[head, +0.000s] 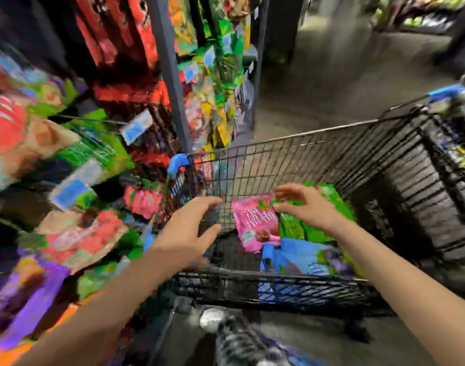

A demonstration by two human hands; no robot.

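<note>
Over a wire cart (278, 140), my left hand (185, 233) and right hand (305, 207) hover, fingers released.
A pink packet (255, 223) and green packets (315, 231) lie inside; shelves (67, 154) crowd its left edge, open floor (331, 75) beyond.

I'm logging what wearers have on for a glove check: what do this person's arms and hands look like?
The left hand and right hand are bare: no gloves, and no ring shows, though the frame is blurred. The left forearm and right forearm are bare too, with no sleeve, watch or bracelet in view.
</note>
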